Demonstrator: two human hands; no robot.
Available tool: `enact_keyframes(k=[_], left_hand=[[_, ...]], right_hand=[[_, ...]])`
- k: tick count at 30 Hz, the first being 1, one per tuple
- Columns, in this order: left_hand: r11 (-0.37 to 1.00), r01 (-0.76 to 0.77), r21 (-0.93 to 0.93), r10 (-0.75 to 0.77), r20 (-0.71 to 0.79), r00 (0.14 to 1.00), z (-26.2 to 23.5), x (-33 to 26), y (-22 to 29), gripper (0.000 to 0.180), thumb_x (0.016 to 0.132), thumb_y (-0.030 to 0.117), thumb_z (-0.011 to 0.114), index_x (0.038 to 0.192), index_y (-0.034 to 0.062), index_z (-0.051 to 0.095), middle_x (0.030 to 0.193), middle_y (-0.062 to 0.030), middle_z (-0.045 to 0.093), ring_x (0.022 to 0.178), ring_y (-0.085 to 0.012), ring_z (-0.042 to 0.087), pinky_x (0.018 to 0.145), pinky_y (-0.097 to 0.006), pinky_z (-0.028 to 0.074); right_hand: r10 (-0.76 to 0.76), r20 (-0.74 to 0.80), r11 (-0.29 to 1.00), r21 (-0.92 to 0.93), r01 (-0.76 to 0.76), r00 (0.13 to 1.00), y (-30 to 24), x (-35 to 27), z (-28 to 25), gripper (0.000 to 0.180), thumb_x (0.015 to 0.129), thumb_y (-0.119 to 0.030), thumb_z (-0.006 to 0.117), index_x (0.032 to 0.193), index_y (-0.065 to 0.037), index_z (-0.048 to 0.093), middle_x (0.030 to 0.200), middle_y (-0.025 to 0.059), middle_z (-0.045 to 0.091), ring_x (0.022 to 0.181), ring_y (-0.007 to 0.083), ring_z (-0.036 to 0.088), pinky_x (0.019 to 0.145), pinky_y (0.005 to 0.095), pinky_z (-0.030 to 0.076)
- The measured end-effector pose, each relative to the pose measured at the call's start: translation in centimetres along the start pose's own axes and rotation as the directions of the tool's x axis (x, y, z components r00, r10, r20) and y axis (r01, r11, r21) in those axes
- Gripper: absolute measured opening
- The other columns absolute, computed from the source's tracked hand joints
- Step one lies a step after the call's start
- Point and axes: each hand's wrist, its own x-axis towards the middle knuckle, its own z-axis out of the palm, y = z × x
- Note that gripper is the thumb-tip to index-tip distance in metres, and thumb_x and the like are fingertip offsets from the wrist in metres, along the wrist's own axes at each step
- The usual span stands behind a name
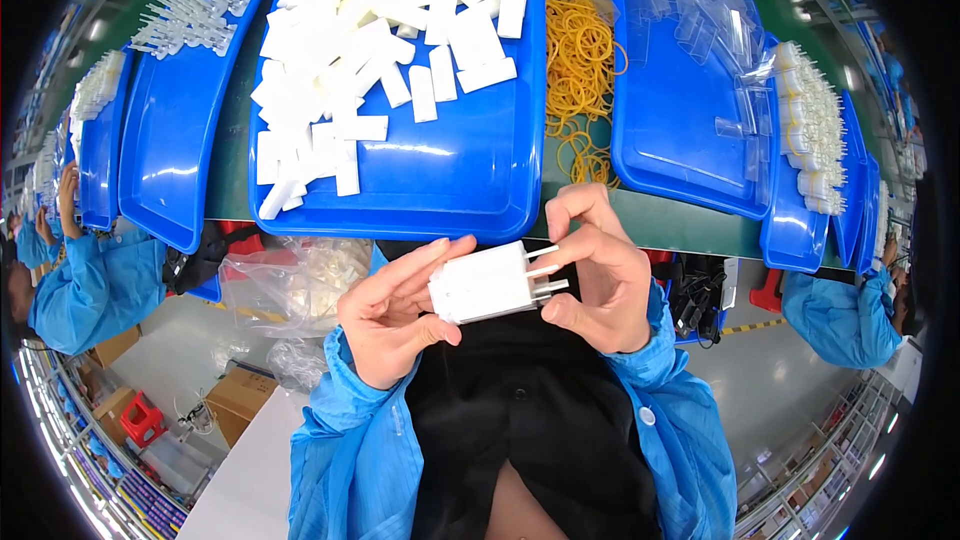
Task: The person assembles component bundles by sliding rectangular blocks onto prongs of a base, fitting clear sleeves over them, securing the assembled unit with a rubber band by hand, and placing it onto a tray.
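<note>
In front of my chest is a white rectangular plug-like block (482, 284), with several thin pale prongs sticking out of its right end. My left hand (385, 318) closes on its left end, thumb below and fingers along the upper side. At the other end, my right hand (608, 280) has its thumb and fingers curled around the prongs, touching them. Beyond the hands, a large blue tray (440, 202) bears a heap of white blocks (350, 30). Whether the held piece is one block or several pressed together cannot be made out.
Yellow rubber bands (580, 50) lie right of the large tray. Another blue tray (680, 175) has clear plastic sleeves (700, 20). A left blue tray (165, 140) carries pronged white pieces (195, 15); more stacked white pieces (808, 130) stand right. Blue-sleeved people sit at both sides.
</note>
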Motion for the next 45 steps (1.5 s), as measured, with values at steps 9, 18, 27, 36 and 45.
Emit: enact_keyframes(k=[9,18,27,36,45], left_hand=[[1.000,0.017,-0.022,-0.016,0.073,0.997,0.1,0.5,-0.5,0.058,0.070,0.004,0.074,0.120,-0.0092,0.047,0.122,-0.0282,0.048,0.110,-0.0308,0.053,0.094,-0.039,0.043],[0.992,0.108,-0.069,-0.108,-0.002,0.994,0.4,1.1,-0.5,0.054,0.071,0.009,0.074,0.115,-0.0094,0.050,0.119,-0.0282,0.051,0.110,-0.0295,0.054,0.095,-0.039,0.041],[0.995,0.057,-0.079,-0.064,-0.089,0.994,-0.6,1.2,-0.8,0.051,0.073,0.012,0.072,0.115,-0.0066,0.051,0.113,-0.0283,0.054,0.107,-0.0333,0.055,0.093,-0.041,0.042],[0.983,0.166,-0.077,-0.169,-0.032,0.985,0.1,1.5,-0.3,0.047,0.079,0.017,0.066,0.118,-0.0004,0.048,0.120,-0.0298,0.048,0.092,-0.0353,0.061,0.051,-0.035,0.056],[0.991,0.067,-0.118,-0.065,0.015,0.998,0.2,1.1,-0.1,0.033,0.079,-0.008,0.056,0.111,-0.0014,0.049,0.130,-0.0314,0.035,0.104,-0.0367,0.055,0.073,-0.041,0.056]], right_hand=[[-0.022,0.020,0.983,0.181,0.019,1.000,0.3,0.0,0.3,0.027,0.066,-0.014,0.077,0.087,-0.004,0.063,0.097,0.0112,0.045,0.089,0.0232,0.042,0.080,0.0327,0.033],[-0.039,0.039,0.980,-0.192,0.046,0.998,-0.7,1.4,-4.2,0.027,0.067,-0.017,0.074,0.089,-0.007,0.063,0.097,0.0093,0.054,0.092,0.0250,0.049,0.083,0.0370,0.035],[-0.101,-0.433,-0.102,-0.891,-0.442,0.896,1.4,0.0,-17.1,0.028,0.071,-0.010,0.067,0.098,-0.013,0.061,0.108,0.0081,0.051,0.104,0.0286,0.045,0.080,0.0431,0.033],[-0.112,-0.302,0.055,-0.953,-0.298,0.947,2.3,0.5,-17.3,0.022,0.076,-0.008,0.063,0.096,-0.008,0.054,0.096,0.0071,0.055,0.097,0.0252,0.048,0.079,0.0395,0.031],[0.001,-0.574,0.897,-0.362,-0.254,0.819,0.1,0.5,-10.5,0.020,0.084,-0.004,0.057,0.104,-0.003,0.059,0.072,-0.0041,0.052,0.057,0.0003,0.038,0.049,0.0157,0.028]])
